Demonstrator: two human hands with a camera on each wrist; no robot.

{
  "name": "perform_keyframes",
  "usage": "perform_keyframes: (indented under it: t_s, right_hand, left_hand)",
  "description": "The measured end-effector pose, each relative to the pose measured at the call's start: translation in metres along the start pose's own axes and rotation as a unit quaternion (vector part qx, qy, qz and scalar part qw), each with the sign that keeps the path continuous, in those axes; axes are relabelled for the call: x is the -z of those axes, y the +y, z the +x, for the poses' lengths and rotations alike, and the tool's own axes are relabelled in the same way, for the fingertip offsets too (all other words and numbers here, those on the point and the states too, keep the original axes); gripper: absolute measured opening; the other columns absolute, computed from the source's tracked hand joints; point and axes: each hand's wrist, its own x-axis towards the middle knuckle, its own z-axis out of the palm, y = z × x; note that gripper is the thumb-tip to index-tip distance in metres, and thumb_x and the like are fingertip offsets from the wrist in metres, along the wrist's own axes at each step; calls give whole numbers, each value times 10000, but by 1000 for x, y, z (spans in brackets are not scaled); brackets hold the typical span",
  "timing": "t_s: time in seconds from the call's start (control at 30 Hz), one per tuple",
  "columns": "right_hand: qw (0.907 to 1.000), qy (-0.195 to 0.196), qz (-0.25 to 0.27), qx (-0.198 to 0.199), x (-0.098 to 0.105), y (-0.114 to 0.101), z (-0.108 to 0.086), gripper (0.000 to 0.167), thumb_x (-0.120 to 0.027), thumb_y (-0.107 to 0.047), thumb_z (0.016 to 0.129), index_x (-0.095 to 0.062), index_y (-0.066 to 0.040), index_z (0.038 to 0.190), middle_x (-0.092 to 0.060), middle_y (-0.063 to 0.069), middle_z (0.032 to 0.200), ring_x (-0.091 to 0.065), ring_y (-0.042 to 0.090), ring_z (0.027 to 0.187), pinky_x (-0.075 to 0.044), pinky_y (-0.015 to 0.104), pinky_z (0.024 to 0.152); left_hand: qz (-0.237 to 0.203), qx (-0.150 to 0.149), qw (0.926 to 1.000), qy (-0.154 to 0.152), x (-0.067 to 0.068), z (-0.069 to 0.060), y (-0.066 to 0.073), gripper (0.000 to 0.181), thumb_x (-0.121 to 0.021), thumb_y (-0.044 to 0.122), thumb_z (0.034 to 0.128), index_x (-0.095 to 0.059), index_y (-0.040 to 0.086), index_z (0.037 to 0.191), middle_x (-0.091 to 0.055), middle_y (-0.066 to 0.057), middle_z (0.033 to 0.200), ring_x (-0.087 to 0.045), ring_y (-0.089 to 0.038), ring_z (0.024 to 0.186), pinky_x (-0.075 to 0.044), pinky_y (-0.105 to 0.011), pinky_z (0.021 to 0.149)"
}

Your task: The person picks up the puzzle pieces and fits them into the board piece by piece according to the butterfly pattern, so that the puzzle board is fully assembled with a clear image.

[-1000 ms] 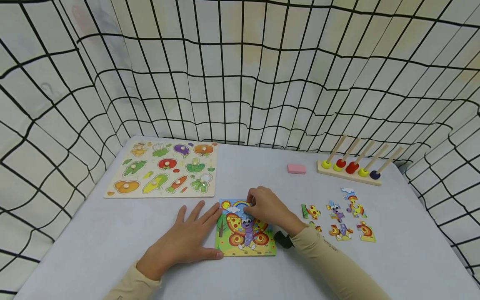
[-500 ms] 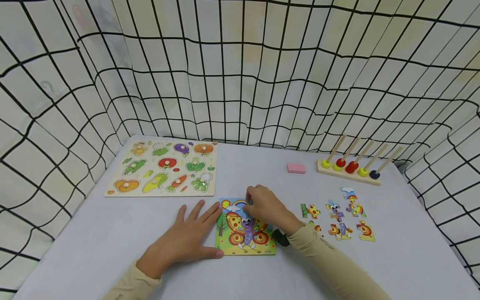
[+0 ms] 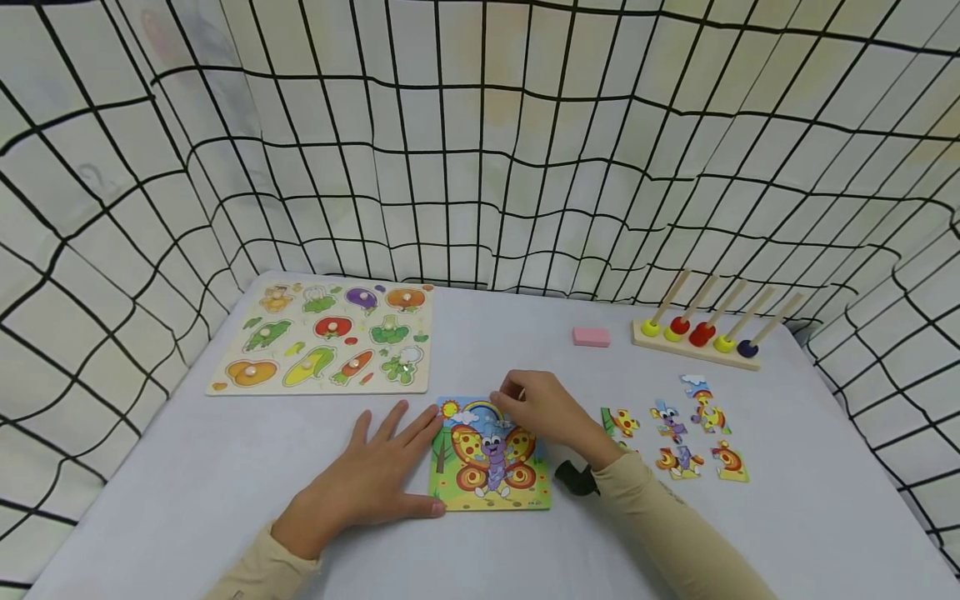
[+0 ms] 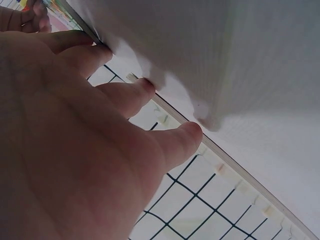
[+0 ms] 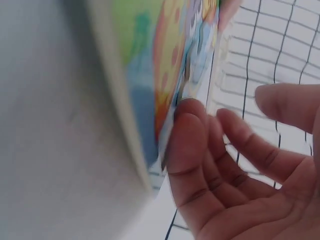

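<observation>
A square butterfly picture puzzle lies flat on the white table in the head view. My left hand is spread at its left side, with straight fingertips and thumb touching that edge. Over the puzzle's upper right corner is my right hand. In the right wrist view, thumb and index finger of the right hand pinch the edge of a thin puzzle piece against the picture, the other fingers loosely bent. Most of this piece is hidden by the fingers. The left wrist view shows the left fingertips on the table side.
Several loose puzzle pieces lie to the right. Behind them stands a peg stacker with coloured beads, and a pink block. A vegetable knob puzzle is at the back left. Black netting encloses the table's far sides.
The right hand has shifted slightly right and its fingers have drawn back from the puzzle's middle, uncovering more of the rainbow and right wing. The left hand has stayed put.
</observation>
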Motion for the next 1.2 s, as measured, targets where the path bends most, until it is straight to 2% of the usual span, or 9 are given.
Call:
perform_keyframes:
  t_s: [0.2, 0.5, 0.93, 1.2]
  right_hand:
    - [9994, 267, 151, 147, 13, 11, -7, 177, -684, -255, 1064, -752, -116, 978, -685, -49, 912, -612, 151, 846, -542, 346, 751]
    - [9983, 527, 254, -39, 34, 26, -19, 134, -687, -208, 1064, -758, -99, 1034, -705, -12, 971, -651, 186, 918, -559, 374, 794]
    - [9963, 826, -32, -232, 63, 54, -41, 146, -676, -192, 1071, -740, -62, 1092, -720, 45, 1076, -685, 263, 1026, -599, 464, 889]
    - [9952, 890, -116, -381, 82, 70, -52, 167, -680, -195, 1074, -725, -47, 1135, -705, 83, 1141, -671, 301, 1089, -584, 519, 943]
  left_hand:
    - [-63, -1, 10000, -22, 0, 0, 1, 1128, -800, 700, 841, -340, 119, 1691, -223, -51, 1777, -91, -476, 1613, -16, -808, 1179]
    - [-112, -31, 9999, 24, 0, -1, 0, 1112, -812, 665, 851, -342, 102, 1687, -226, -62, 1775, -85, -476, 1614, -14, -804, 1181]
    - [-86, 18, 10000, -27, 0, 0, 0, 1117, -810, 674, 849, -338, 110, 1691, -221, -53, 1777, -81, -472, 1615, -10, -804, 1181]
    - [-88, 0, 10000, -23, 1, 0, 1, 1113, -807, 668, 854, -336, 104, 1690, -220, -56, 1777, -81, -477, 1614, -19, -805, 1180]
